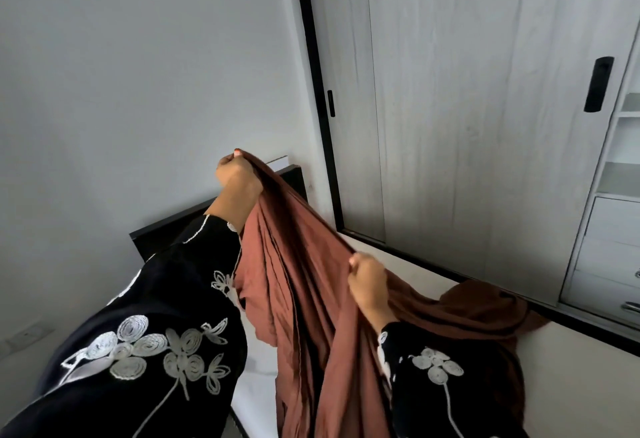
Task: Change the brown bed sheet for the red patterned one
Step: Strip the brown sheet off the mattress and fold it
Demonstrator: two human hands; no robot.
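grey wall behind, pale wardrobe (485, 108) with sliding doors to the right of it, and the bare mattress (571, 378) running along the wardrobe's foot. both hands are up with the brown sheet (304, 299). the left hand (237, 174) is raised high, fingers pinched together on a bunched edge of the cloth, just in front of the dark headboard (166, 230). the right hand (369, 282) sits lower and nearer the wardrobe, closed in a fist on another fold. between them the sheet hangs in long pleats down past the black embroidered sleeves (145, 351).

now the risk. a dark heap of the sheet lies on the mattress right against the wardrobe's base rail, and it looks as if part of it may be tucked down the gap there. pull hard from here and it could snag, or drag the mattress askew. the hanging length is also loose below the arms, so it could trail to the floor and get trodden on.

containers: at the wardrobe's far right are open shelves (623, 174), which look empty from this angle, and drawers (609, 264) below them, closed, contents hidden. no red patterned sheet is in view anywhere.
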